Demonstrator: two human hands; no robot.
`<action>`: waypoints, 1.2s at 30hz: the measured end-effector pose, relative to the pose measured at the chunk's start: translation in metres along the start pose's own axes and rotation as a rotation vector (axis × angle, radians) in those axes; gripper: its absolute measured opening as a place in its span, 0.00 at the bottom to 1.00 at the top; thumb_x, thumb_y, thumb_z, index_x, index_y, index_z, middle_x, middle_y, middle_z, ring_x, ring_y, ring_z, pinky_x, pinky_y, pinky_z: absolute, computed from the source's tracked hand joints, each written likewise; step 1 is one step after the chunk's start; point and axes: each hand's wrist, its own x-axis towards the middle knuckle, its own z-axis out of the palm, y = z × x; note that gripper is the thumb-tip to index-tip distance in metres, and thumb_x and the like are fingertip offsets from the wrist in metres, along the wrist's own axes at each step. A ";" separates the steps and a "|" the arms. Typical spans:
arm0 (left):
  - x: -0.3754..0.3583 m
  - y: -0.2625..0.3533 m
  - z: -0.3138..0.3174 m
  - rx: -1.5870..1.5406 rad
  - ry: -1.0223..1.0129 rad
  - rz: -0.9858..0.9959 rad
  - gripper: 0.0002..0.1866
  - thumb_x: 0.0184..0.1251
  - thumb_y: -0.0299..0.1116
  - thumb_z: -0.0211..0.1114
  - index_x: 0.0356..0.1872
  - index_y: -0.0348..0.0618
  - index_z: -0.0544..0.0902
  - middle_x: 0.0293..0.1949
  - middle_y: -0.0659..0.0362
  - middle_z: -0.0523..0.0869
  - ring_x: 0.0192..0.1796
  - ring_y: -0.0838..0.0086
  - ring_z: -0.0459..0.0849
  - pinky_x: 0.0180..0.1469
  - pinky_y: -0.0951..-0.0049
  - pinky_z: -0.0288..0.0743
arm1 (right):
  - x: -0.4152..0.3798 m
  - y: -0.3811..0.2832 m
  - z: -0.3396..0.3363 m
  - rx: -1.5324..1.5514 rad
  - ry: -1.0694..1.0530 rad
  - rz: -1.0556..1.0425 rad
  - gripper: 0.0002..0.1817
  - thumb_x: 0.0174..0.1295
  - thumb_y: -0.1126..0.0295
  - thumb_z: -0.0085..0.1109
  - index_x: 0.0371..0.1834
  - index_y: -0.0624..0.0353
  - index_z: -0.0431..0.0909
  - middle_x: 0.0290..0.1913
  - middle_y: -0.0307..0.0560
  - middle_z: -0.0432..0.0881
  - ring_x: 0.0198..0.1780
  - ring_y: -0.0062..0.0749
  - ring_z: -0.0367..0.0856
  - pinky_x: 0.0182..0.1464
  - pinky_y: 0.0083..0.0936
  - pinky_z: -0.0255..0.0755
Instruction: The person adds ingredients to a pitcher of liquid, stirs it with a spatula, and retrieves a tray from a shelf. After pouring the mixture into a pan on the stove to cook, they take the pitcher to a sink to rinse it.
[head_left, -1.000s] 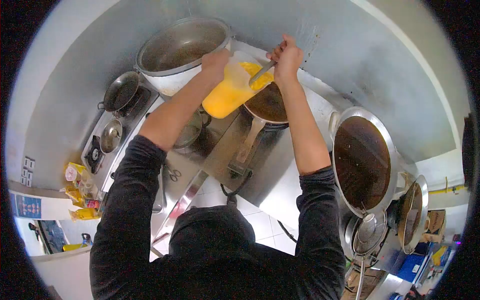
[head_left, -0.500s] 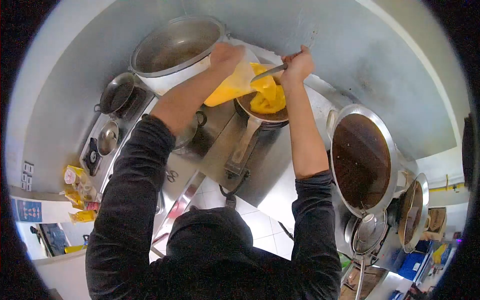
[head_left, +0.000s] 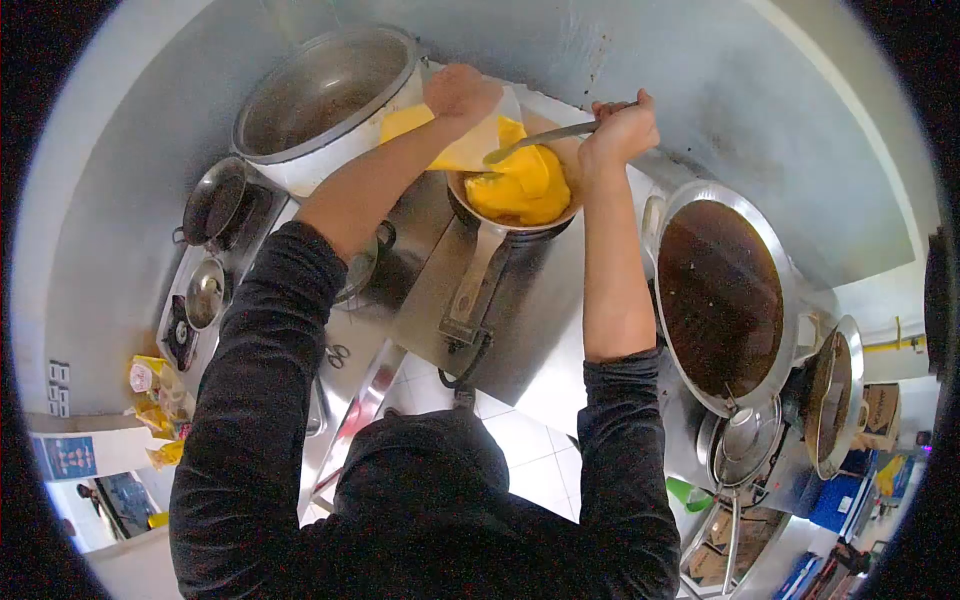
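Observation:
My left hand (head_left: 465, 92) is closed on the upper edge of a translucent plastic container (head_left: 465, 150), tipped over the saucepan. Yellow paste coats its inside, and a thick yellow mass (head_left: 530, 190) lies in the saucepan (head_left: 492, 238) just below the container's mouth. In my right hand (head_left: 622, 132) is the handle of a metal spoon (head_left: 548, 136). Its tip is smeared yellow and sits at the container's mouth, above the mass. The saucepan's long handle points back toward my body. My fingers partly hide the container's rim.
A big empty-looking pot (head_left: 330, 140) stands at the left. On the right are a large pot of dark liquid (head_left: 720, 300), a strainer (head_left: 750, 440) and another pot (head_left: 832, 400). Scissors (head_left: 338, 356) lie on the counter, and small pans (head_left: 212, 200) sit on the left stove.
More yellow paste now lies in the saucepan, as a larger mass. The container has tipped to a flatter angle. My right hand has shifted right and down with the spoon.

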 end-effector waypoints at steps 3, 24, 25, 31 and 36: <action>0.000 0.004 0.007 0.022 -0.005 0.029 0.18 0.43 0.44 0.63 0.27 0.39 0.86 0.32 0.45 0.87 0.38 0.52 0.86 0.41 0.57 0.80 | 0.002 -0.009 -0.002 -0.013 -0.007 -0.032 0.16 0.64 0.69 0.46 0.17 0.62 0.66 0.13 0.43 0.63 0.15 0.30 0.61 0.25 0.35 0.70; 0.000 0.029 0.029 0.072 0.003 0.311 0.14 0.44 0.41 0.63 0.24 0.41 0.87 0.25 0.47 0.85 0.31 0.54 0.85 0.37 0.56 0.78 | -0.014 -0.010 -0.027 0.022 -0.335 -0.217 0.20 0.61 0.69 0.51 0.11 0.60 0.62 0.14 0.41 0.65 0.17 0.28 0.63 0.24 0.31 0.69; 0.002 0.028 0.033 0.046 0.042 0.340 0.14 0.44 0.41 0.62 0.24 0.41 0.87 0.25 0.47 0.85 0.30 0.53 0.85 0.37 0.55 0.78 | -0.021 0.001 -0.038 0.035 -0.439 -0.257 0.19 0.61 0.69 0.51 0.11 0.60 0.62 0.15 0.41 0.67 0.18 0.30 0.65 0.25 0.32 0.69; 0.005 0.041 0.019 0.073 0.127 0.473 0.14 0.45 0.41 0.60 0.19 0.40 0.86 0.23 0.47 0.84 0.29 0.51 0.83 0.43 0.52 0.77 | -0.071 0.090 -0.123 -0.453 -1.018 -0.908 0.13 0.54 0.70 0.50 0.14 0.59 0.64 0.15 0.46 0.70 0.24 0.38 0.74 0.31 0.35 0.71; 0.002 0.048 0.005 0.059 0.167 0.654 0.11 0.45 0.37 0.61 0.20 0.40 0.86 0.21 0.47 0.83 0.29 0.55 0.82 0.40 0.55 0.73 | -0.127 0.086 -0.121 -0.463 -1.523 -0.631 0.11 0.49 0.71 0.53 0.13 0.58 0.67 0.14 0.47 0.65 0.22 0.45 0.70 0.52 0.41 0.65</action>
